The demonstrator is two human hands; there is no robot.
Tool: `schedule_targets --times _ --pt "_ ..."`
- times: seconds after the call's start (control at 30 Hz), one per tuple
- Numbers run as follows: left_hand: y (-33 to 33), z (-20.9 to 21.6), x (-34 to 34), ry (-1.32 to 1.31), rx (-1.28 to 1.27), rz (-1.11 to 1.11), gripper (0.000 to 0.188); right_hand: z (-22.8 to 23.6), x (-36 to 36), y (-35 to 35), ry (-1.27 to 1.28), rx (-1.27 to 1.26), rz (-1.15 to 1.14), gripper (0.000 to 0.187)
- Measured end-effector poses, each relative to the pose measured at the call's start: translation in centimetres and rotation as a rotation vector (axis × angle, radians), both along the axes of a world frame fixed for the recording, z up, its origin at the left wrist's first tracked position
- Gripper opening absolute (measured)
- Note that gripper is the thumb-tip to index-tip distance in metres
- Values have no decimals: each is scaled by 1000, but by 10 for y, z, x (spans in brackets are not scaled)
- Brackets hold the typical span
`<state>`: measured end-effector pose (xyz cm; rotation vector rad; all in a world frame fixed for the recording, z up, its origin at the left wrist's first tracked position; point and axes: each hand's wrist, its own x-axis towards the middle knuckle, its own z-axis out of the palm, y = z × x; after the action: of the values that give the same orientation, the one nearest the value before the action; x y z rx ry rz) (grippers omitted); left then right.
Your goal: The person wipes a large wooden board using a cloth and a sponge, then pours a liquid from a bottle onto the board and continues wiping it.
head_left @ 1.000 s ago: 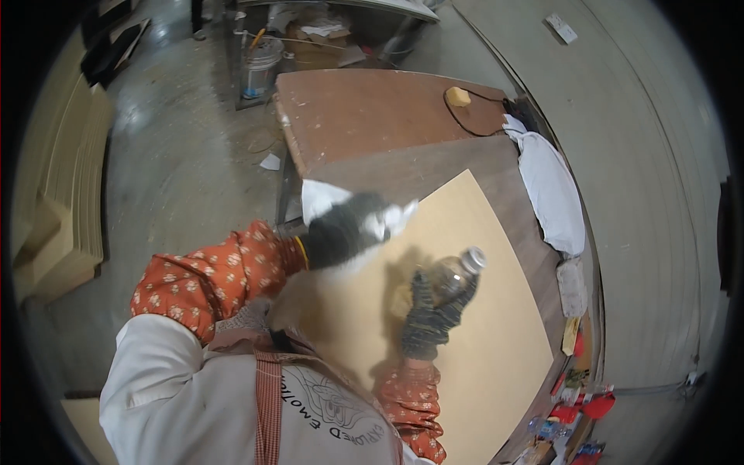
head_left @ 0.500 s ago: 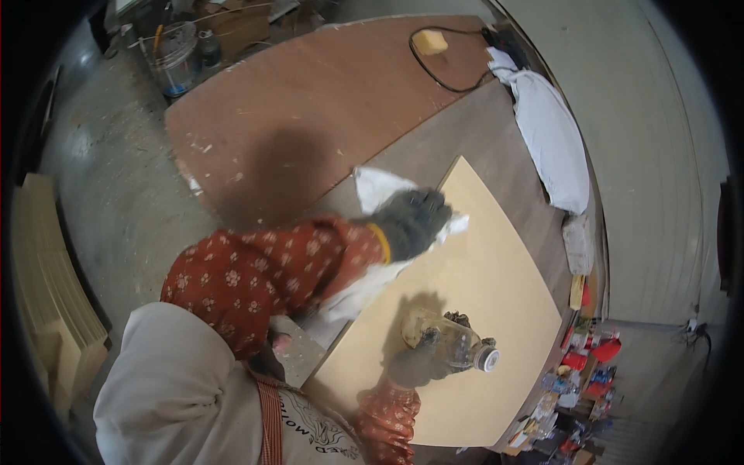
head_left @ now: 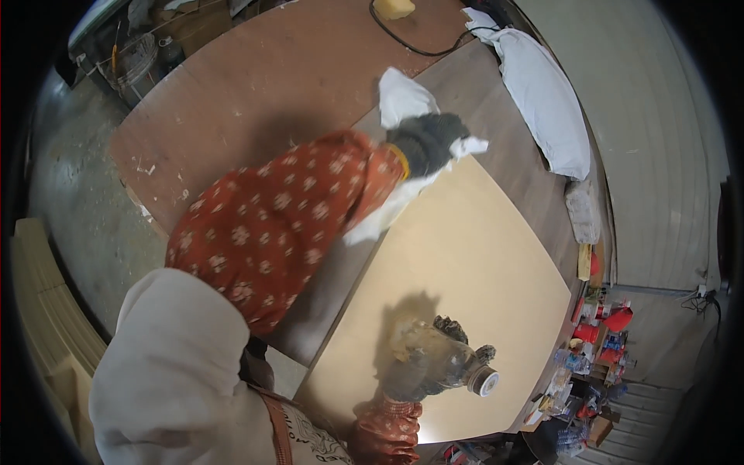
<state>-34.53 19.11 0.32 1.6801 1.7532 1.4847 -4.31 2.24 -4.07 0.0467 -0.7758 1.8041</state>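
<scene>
A pale yellow board [head_left: 473, 256] lies on a grey-brown wood-grain surface. My left hand [head_left: 428, 146], in a dark grey glove with a yellow cuff, grips a crumpled white cloth [head_left: 404, 99] at the board's far corner. Parts of the cloth stick out on both sides of the glove and trail along the board's left edge. Nearer to me, my right hand [head_left: 411, 377], in a stained dark glove, is wrapped round a clear plastic bottle [head_left: 443, 358] with a white cap. The bottle is tilted above the board, its capped end toward the lower right.
Beyond the board lies a reddish-brown panel [head_left: 256, 85] with a yellow sponge [head_left: 394, 8] and a black cable [head_left: 411, 48]. White fabric [head_left: 542, 105] lines the right edge near a pale block [head_left: 581, 213]. Red containers [head_left: 587, 333] and clutter stand lower right; boards [head_left: 50, 310] lean left.
My left hand has moved farther away along the board to its far corner, taking the cloth with it. My right hand still holds the bottle, now tilted a little more downward. The view has shifted.
</scene>
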Motion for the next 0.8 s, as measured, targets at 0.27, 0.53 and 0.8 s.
schedule_targets --times 0.27,0.53,0.8 --pt "-165 -9 65 379 321 -56 14 10 -3 5 80 21 149 39" --pt "-88 -15 23 555 326 -66 30 17 -15 10 170 13 316 43" --pt "0 -15 -4 43 -243 -203 29 20 -21 22 268 23 524 47"
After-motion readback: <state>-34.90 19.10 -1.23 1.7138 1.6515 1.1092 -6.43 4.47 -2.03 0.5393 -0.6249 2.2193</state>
